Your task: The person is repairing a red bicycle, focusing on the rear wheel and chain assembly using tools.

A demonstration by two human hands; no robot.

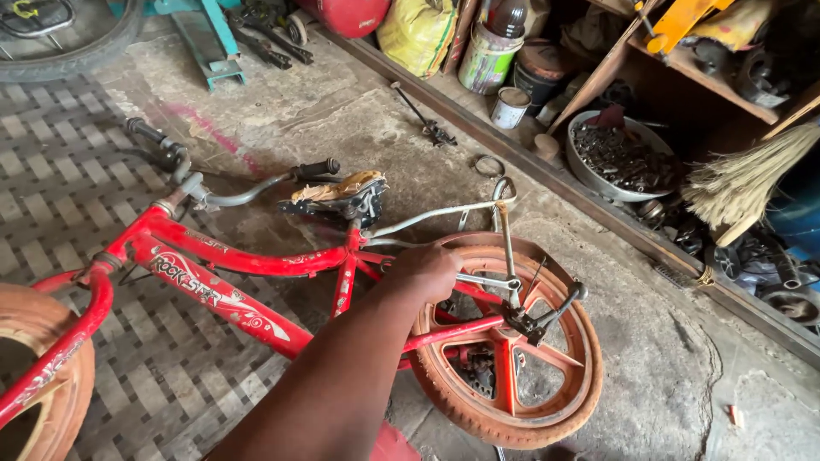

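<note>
A small red bicycle (231, 282) lies on its side on the floor (649, 376), front tyre (34, 376) at far left, worn saddle (342, 195) mid-frame. One hand (424, 271), which side cannot be told, is closed around a metal wrench (491, 280) by the rear wheel (504, 341). The wheel is still mounted and the stand bracket (538, 320) attached, so the work seems early. The other hand is out of sight.

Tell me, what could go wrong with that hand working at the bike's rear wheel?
The hand grips a tool close to the rear wheel; if it slips, knuckles could strike the metal bracket. The bike lies on its side, so it might shift under force. Loose parts on the floor could trip someone.
</note>
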